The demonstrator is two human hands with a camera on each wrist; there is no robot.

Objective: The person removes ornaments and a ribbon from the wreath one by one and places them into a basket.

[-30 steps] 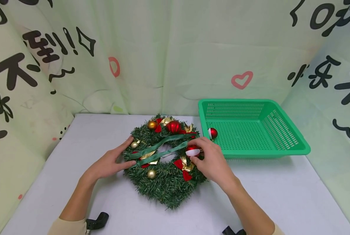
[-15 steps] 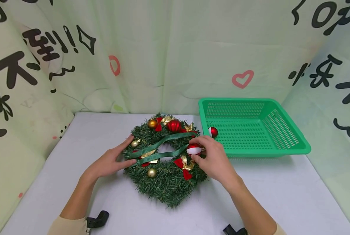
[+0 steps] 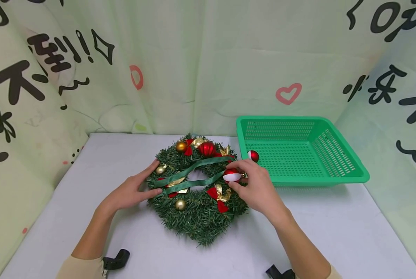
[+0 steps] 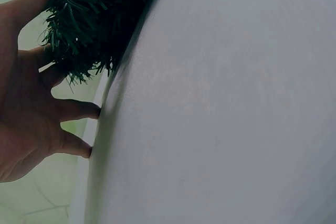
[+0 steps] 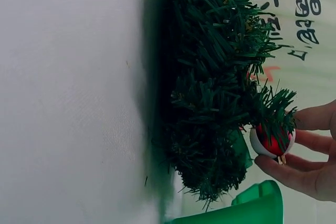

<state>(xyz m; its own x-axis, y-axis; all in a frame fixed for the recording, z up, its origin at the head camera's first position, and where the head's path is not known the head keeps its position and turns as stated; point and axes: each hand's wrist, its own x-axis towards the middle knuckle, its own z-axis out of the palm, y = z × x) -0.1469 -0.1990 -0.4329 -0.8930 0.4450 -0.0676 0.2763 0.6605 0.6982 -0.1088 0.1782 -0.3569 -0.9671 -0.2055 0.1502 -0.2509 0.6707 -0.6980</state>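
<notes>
A green Christmas wreath point(image 3: 199, 226) lies on the white table, dressed with gold balls, red-and-gold bows and a green ribbon point(image 3: 199, 182) across its centre hole. My left hand point(image 3: 132, 192) rests against its left edge, fingers spread and fairly straight; in the left wrist view the thumb and some fingertips meet the needles, while two other fingers reach down to the table. Over the wreath's right side, my right hand point(image 3: 256, 186) pinches a red-and-white Christmas ball point(image 3: 231, 175) between thumb and fingers. Its gold cap point(image 5: 282, 159) shows in the right wrist view.
A green plastic basket point(image 3: 319, 180) stands at the back right, close beside the wreath. Another red-and-white ball point(image 3: 253, 156) is at the basket's left side. A printed curtain point(image 3: 208, 77) hangs behind the table point(image 3: 180, 263).
My right hand has moved slightly to the right with the Christmas ball, and more of its cap shows. The left hand and the wreath have stayed put.
</notes>
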